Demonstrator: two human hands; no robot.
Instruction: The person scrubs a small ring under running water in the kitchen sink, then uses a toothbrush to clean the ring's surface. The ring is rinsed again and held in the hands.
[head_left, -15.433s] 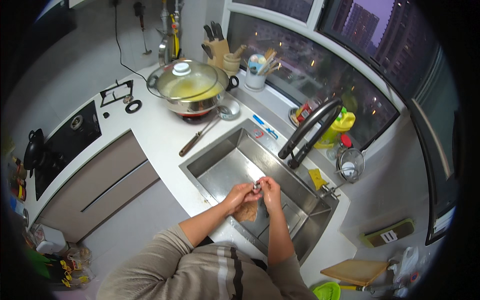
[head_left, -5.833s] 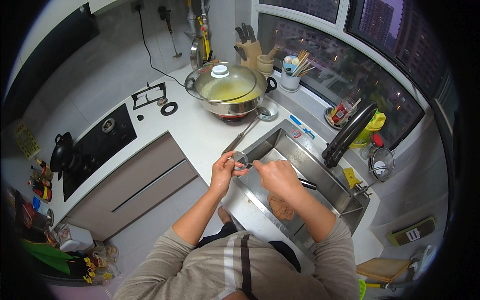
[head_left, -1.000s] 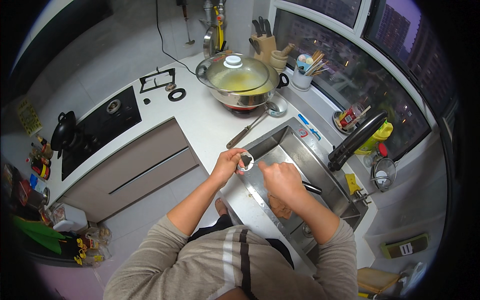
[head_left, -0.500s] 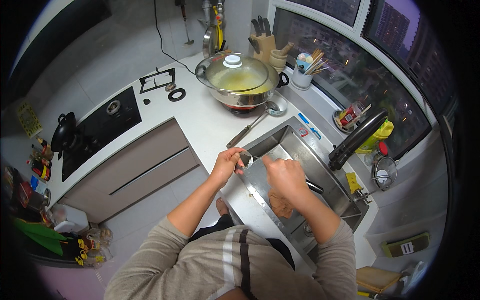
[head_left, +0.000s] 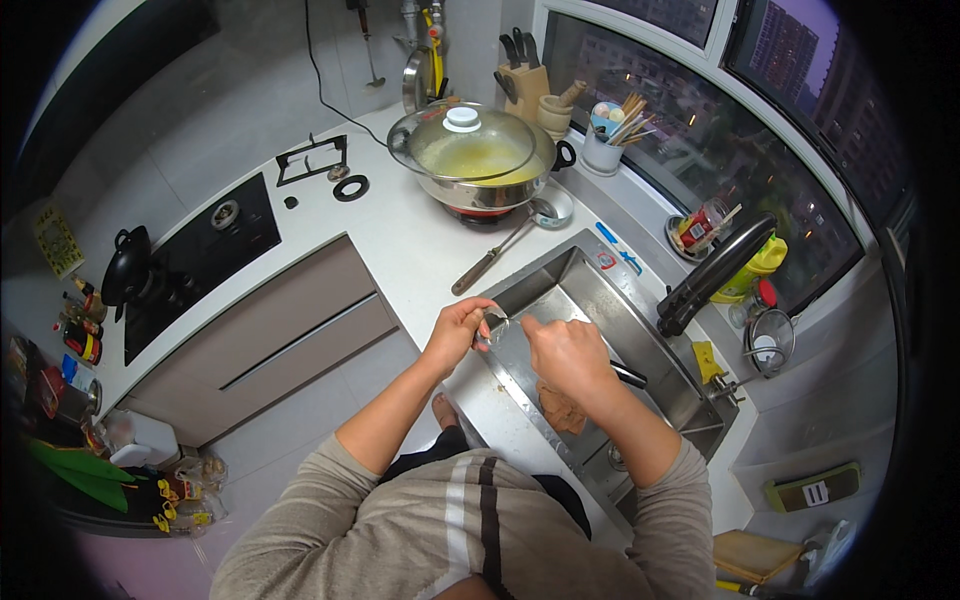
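Over the near left edge of the steel sink (head_left: 570,262), my left hand (head_left: 460,333) pinches a small round thing with a pale, shiny rim (head_left: 497,326). It looks thin or see-through; its kind is too small to tell. My right hand (head_left: 570,352) is closed just to the right of it, knuckles up. A thin tip seems to reach from its fingers toward the round thing, but what it grips is mostly hidden. Below my right hand lies a crumpled brown cloth (head_left: 562,408) in the sink. A ladle (head_left: 497,256) rests on the counter beyond my left hand.
A steel pot (head_left: 480,190) with a glass lid (head_left: 462,150) set askew stands on the far counter. The black faucet (head_left: 715,275) arches over the sink's right side. Blue-handled tools (head_left: 620,248) lie behind the sink. A knife block (head_left: 525,85) stands at the back.
The small round thing has turned in my left fingers, so its rim now shows more as a ring. My right hand has shifted slightly left; the whole view has moved a little.
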